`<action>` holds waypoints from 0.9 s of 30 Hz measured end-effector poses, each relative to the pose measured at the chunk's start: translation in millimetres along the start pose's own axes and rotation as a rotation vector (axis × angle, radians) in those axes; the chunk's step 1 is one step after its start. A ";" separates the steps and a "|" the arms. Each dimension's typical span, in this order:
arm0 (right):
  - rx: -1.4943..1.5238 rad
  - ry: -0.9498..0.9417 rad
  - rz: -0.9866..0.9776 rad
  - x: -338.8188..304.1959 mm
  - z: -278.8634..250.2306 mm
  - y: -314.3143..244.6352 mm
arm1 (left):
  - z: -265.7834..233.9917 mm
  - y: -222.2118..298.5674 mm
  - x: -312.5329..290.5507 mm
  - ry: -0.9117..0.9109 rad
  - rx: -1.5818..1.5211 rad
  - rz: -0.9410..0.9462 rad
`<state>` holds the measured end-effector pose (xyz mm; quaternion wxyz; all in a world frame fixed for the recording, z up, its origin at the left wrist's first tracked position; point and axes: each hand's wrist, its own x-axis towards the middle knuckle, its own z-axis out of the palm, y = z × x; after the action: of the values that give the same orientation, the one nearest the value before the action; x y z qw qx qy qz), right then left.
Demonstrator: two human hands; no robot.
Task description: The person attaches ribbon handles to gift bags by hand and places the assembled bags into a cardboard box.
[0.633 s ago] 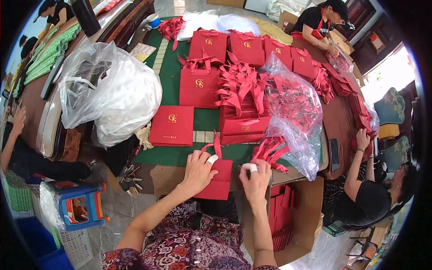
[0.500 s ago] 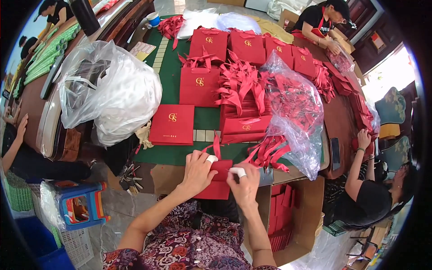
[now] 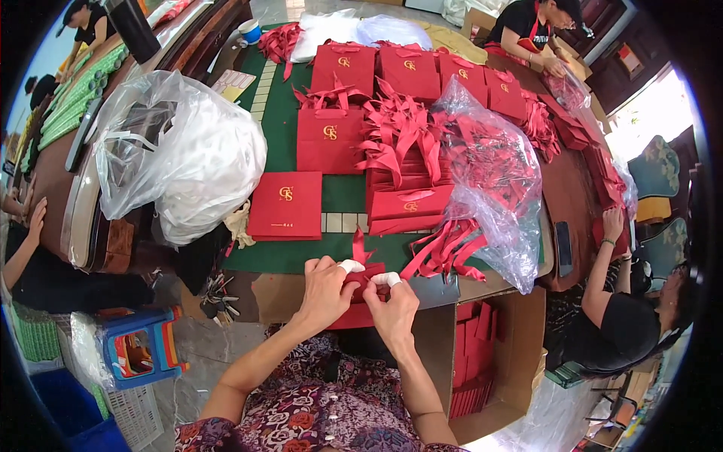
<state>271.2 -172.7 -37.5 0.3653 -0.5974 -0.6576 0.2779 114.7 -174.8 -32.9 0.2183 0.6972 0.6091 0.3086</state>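
Note:
My left hand [image 3: 325, 292] is closed on a red paper bag [image 3: 354, 318] at the table's near edge. A red ribbon [image 3: 358, 245] stands up from the bag just beyond those fingers. My right hand [image 3: 393, 307] pinches at the bag's upper part, its fingertips almost meeting the left ones. Whether ribbon or paper is in that pinch, I cannot make out. White wrapping covers a finger of each hand. A bunch of loose red ribbons [image 3: 444, 252] lies to the right, and a flat red bag [image 3: 286, 205] with gold print lies ahead on the left.
Several finished-looking red bags [image 3: 331, 143] stand farther back beside a clear plastic bag of ribbons [image 3: 493, 166]. A large translucent plastic bag [image 3: 203, 162] bulges at left. An open carton [image 3: 516, 339] holding red bags stands below right. Co-workers work at right and far right.
My right hand has come left and its fingers have closed in beside my left fingertips at the bag. The view has shifted slightly.

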 end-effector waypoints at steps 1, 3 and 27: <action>-0.001 0.002 0.000 0.5 0.0 -0.9 | 0.2 2.0 -0.8 -0.001 -0.001 0.002; 0.007 -0.021 0.077 1.8 -0.1 -4.1 | 1.6 6.4 -3.9 0.081 -0.001 0.021; -0.081 -0.460 -0.283 47.4 -35.1 20.9 | 17.3 6.7 -13.3 0.141 0.013 0.144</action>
<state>311.0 -125.5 -27.0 0.2171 -0.4346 -0.8110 0.3260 130.6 -187.7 -42.9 0.1477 0.7171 0.5735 0.3675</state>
